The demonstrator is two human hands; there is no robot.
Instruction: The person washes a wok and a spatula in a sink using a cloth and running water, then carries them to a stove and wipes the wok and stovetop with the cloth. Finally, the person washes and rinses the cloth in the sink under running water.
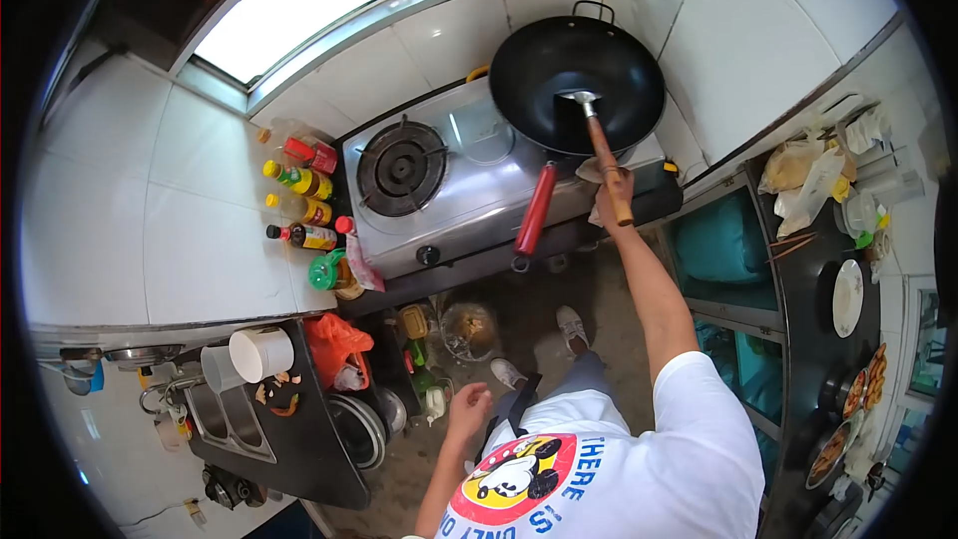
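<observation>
My right hand [611, 198] is closed around the wooden handle of a wok spatula [605, 145]. The spatula's metal head rests inside a black wok [539, 70], which sits over the right side of the gas stove [469, 190]. The wok's red handle [537, 212] points toward me, just left of my right hand. My left hand [469, 407] hangs low beside my body, loosely curled, with nothing visible in it. Part of its palm is hidden from view.
Bottles [304, 180] line the stove's left edge, beside the bare left burner [401, 169]. A sink [228, 419], a white tub [261, 353] and a red bag [337, 344] are lower left. Plates of food [830, 451] stand on the right counter. A clear bag [469, 329] lies on the floor.
</observation>
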